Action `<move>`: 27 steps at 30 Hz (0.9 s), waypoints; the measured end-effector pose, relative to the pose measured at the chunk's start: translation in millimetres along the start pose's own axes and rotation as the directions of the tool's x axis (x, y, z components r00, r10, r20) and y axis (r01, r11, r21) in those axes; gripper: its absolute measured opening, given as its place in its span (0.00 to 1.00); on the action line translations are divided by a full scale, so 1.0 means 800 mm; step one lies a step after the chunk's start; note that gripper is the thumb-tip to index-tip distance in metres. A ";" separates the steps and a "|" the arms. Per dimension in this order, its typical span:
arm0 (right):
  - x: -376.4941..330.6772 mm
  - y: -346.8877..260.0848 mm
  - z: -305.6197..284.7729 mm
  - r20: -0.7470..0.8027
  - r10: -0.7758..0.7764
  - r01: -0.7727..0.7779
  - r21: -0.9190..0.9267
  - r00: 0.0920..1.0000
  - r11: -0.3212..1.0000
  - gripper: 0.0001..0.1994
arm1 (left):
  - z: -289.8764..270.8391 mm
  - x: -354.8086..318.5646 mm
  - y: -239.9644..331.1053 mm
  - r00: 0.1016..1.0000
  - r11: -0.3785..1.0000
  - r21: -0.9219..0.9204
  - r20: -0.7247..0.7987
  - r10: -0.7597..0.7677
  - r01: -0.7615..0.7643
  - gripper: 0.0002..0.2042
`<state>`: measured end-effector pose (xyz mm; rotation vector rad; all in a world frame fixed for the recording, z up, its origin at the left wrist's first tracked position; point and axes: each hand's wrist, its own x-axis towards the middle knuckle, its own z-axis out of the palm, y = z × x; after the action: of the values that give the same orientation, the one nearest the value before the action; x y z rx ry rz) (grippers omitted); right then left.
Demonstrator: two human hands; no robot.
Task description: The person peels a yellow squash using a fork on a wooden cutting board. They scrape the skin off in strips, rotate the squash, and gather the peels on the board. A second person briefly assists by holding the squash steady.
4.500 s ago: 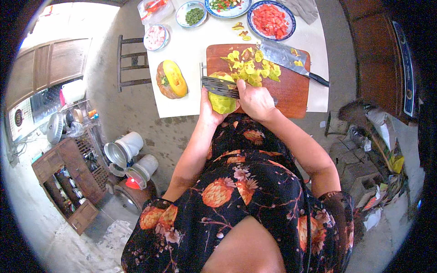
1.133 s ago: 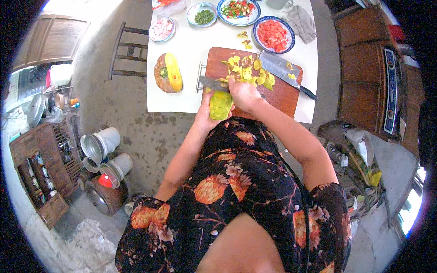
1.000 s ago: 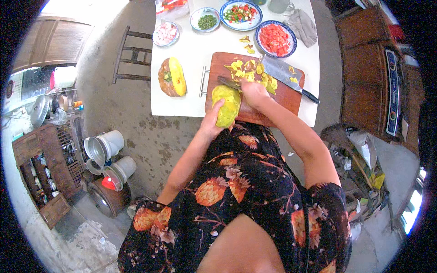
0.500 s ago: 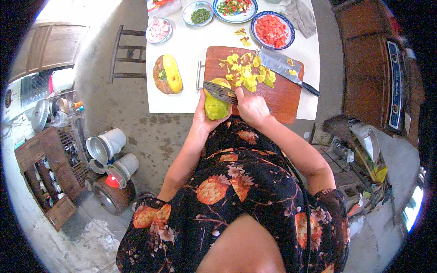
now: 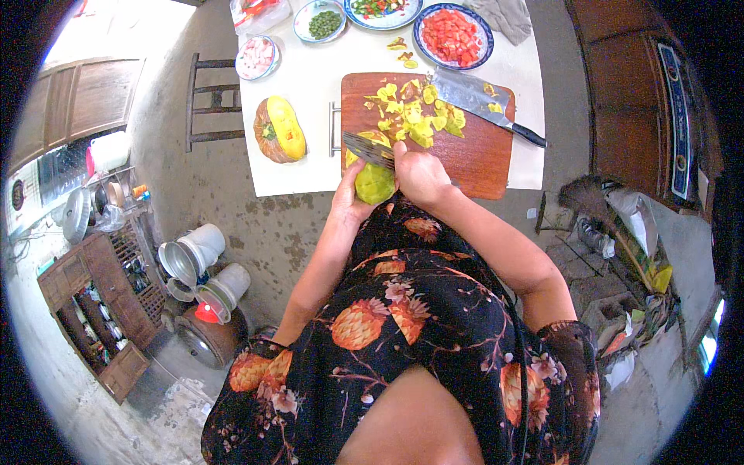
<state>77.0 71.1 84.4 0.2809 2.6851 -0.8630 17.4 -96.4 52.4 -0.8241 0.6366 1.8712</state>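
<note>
Near frame centre, the left hand cups a pumpkin piece, probably firm, slick, best cradled underneath. The right hand clenches a knife.

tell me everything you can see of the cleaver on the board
The cleaver lies flat, aslant on the upper right of the board, with a broad, grey, metal-looking blade and a black handle jutting past the board's right edge over the table. A few yellow scraps lie on the blade. Neither the left hand nor the right hand touches it.
</note>
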 end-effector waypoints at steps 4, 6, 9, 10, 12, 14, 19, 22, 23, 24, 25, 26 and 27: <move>0.021 -0.002 0.003 0.010 0.029 -0.029 0.018 1.000 0.999 0.08 | -0.015 0.013 -0.007 0.995 0.987 0.147 -0.060 0.076 -0.067 0.27; 0.037 0.003 0.009 -0.003 0.031 -0.031 0.043 1.000 0.999 0.09 | -0.006 0.011 -0.012 0.990 0.971 0.219 -0.079 0.115 -0.095 0.27; 0.055 -0.001 0.006 -0.024 0.043 -0.042 0.056 0.999 0.998 0.10 | 0.000 0.011 0.001 0.996 0.984 0.162 -0.039 0.084 -0.077 0.27; 0.055 -0.003 0.005 -0.012 0.043 -0.042 0.042 0.999 0.998 0.10 | 0.001 0.009 0.003 0.995 0.982 0.173 -0.049 0.089 -0.080 0.27; 0.052 -0.007 0.003 0.010 0.045 -0.045 0.014 0.999 0.999 0.10 | -0.008 0.013 0.004 0.997 0.983 0.175 -0.035 0.066 -0.059 0.27; 0.042 -0.009 0.004 0.032 0.004 -0.004 0.001 0.999 1.000 0.12 | -0.015 0.015 0.001 0.996 0.978 0.193 -0.013 0.085 -0.081 0.27; 0.033 0.007 0.015 0.017 0.066 -0.067 0.024 0.998 0.997 0.13 | -0.027 0.016 -0.010 0.997 0.982 0.173 -0.022 0.075 -0.070 0.27; 0.066 0.031 0.049 0.032 0.080 -0.081 0.020 0.996 0.997 0.14 | -0.026 0.017 -0.012 0.997 0.989 0.125 0.006 0.073 -0.073 0.29; 0.065 0.032 0.050 -0.019 0.101 -0.099 0.100 0.995 0.990 0.14 | -0.025 0.013 -0.011 0.995 0.989 0.109 0.053 0.090 -0.095 0.29; 0.060 0.031 0.053 -0.066 0.127 -0.113 0.182 0.990 0.977 0.14 | -0.022 0.012 -0.002 0.993 0.987 0.127 0.066 0.094 -0.102 0.29; 0.048 0.031 0.056 -0.093 0.164 -0.135 0.259 0.982 0.956 0.15 | -0.021 0.005 -0.005 0.994 0.987 0.132 0.068 0.088 -0.096 0.30; 0.044 0.031 0.058 -0.164 0.164 -0.105 0.322 0.973 0.941 0.14 | -0.026 0.002 -0.005 0.998 0.992 0.107 0.033 0.062 -0.065 0.30; 0.038 0.031 0.060 -0.121 0.138 -0.100 0.276 0.983 0.956 0.14 | -0.030 0.002 -0.002 0.999 0.996 0.082 -0.001 0.034 -0.034 0.31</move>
<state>66.5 65.0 23.6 0.5797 2.6376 -1.2122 24.6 -112.4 36.2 -0.7668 0.7281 1.8620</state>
